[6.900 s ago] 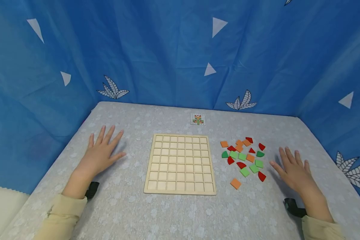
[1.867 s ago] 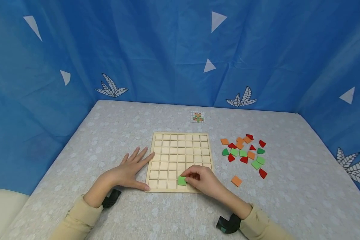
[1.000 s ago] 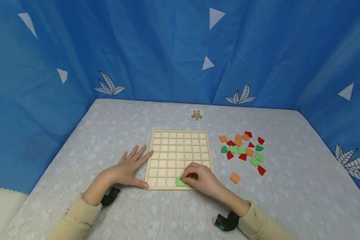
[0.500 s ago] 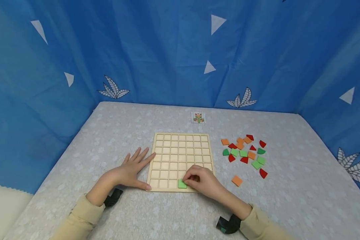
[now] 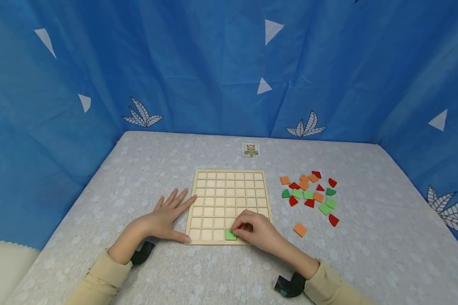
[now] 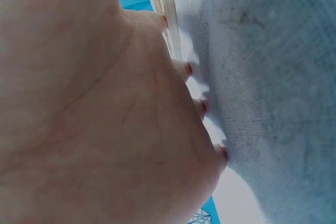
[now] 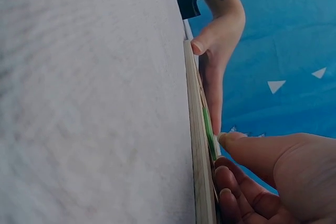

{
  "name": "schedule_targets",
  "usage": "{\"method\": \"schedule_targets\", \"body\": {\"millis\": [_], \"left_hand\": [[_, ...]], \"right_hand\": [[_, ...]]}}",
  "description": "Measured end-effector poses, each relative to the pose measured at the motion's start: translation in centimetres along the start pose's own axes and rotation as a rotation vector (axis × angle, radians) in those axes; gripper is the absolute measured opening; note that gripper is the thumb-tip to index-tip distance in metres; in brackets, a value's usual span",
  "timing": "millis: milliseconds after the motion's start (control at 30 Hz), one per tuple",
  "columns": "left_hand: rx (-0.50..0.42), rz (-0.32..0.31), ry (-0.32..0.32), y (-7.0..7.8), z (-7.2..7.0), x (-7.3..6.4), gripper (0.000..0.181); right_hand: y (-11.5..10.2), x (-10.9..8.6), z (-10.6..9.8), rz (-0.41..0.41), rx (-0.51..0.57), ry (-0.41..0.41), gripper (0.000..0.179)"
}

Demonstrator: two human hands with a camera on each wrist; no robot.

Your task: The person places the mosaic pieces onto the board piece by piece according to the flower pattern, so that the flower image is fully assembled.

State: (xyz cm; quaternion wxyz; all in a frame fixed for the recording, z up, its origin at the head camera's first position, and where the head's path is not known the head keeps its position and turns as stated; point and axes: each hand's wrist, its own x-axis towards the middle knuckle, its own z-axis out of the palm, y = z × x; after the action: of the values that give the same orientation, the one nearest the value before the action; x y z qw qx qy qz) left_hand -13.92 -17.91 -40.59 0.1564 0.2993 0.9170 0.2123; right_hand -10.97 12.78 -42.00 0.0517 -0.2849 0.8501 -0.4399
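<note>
A pale wooden grid board point(image 5: 215, 197) lies in the middle of the table. In its front row, at the middle cell, is a light green square tile point(image 5: 229, 235). My right hand point(image 5: 260, 231) pinches this tile at its right edge between thumb and fingers. Seen from the right wrist, the green tile point(image 7: 209, 134) stands slightly proud of the board, at the thumb tip. My left hand point(image 5: 163, 219) lies with fingers spread at the board's left side, thumb touching the front left corner and index fingertip at the left rim.
Loose tiles lie right of the board: several orange squares point(image 5: 318, 197), red pieces point(image 5: 333, 220), light green squares point(image 5: 324, 209) and two dark green ones point(image 5: 330, 192). One orange tile point(image 5: 300, 229) sits nearer the front. Behind the board is a small pattern card point(image 5: 249, 150). Blue curtains point(image 5: 198, 63) enclose the table.
Since the oldest frame, both hands have come in to the board, and a green tile has gone from the pile to the front row. Over the last second the tile has barely moved.
</note>
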Motion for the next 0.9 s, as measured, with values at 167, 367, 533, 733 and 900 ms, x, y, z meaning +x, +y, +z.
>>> {"method": "schedule_targets", "body": {"millis": [167,367,533,733,900], "left_hand": [[0.006,0.000,-0.008,0.1,0.0,0.2,0.111],[0.017,-0.002,-0.016,0.3,-0.3,0.5,0.111],[0.022,-0.004,-0.018,0.2,-0.4,0.4,0.111],[0.014,0.027,-0.001,-0.1,0.0,0.2,0.111],[-0.014,0.028,0.007,-0.1,0.1,-0.1,0.110]], "right_hand": [[0.0,-0.1,-0.3,0.004,0.012,-0.019,0.003],[0.1,-0.1,-0.6,0.003,0.031,-0.014,0.006],[0.0,0.0,-0.6,0.011,0.045,-0.020,0.005],[0.0,0.0,-0.5,0.025,0.056,-0.035,0.006],[-0.3,0.2,-1.3,0.010,0.122,-0.061,0.007]]}}
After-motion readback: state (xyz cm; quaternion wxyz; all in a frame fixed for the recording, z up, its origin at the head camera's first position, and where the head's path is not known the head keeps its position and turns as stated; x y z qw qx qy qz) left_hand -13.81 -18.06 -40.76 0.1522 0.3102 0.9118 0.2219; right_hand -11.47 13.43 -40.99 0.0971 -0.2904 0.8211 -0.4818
